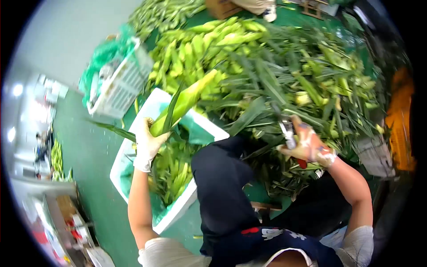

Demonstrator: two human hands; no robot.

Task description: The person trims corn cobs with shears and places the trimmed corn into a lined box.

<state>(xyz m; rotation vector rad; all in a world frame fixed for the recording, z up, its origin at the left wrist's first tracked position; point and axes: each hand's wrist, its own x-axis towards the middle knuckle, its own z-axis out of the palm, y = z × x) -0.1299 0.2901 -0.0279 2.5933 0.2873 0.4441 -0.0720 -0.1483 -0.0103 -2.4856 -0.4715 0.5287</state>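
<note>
An ear of corn (184, 103) in its green husk is gripped at its leafy lower end by my gloved left hand (149, 140). The ear slants up and to the right, above a white foam box (119, 171). Inside that box, lined with green plastic, lie husked-on ears of corn (171, 171). My right hand (307, 142), partly in a worn or patterned glove, is closed around a red-handled metal cutter (288, 133) over the leaf pile; blur hides the cutter's exact shape.
Cut leaves and husks (320, 80) are heaped at the right, with a mound of green corn ears (191, 51) behind. A white basket (122, 84) with green netting stands at the upper left. An orange crate (400, 115) is at the far right. Another person's shoe (269, 12) shows at the top.
</note>
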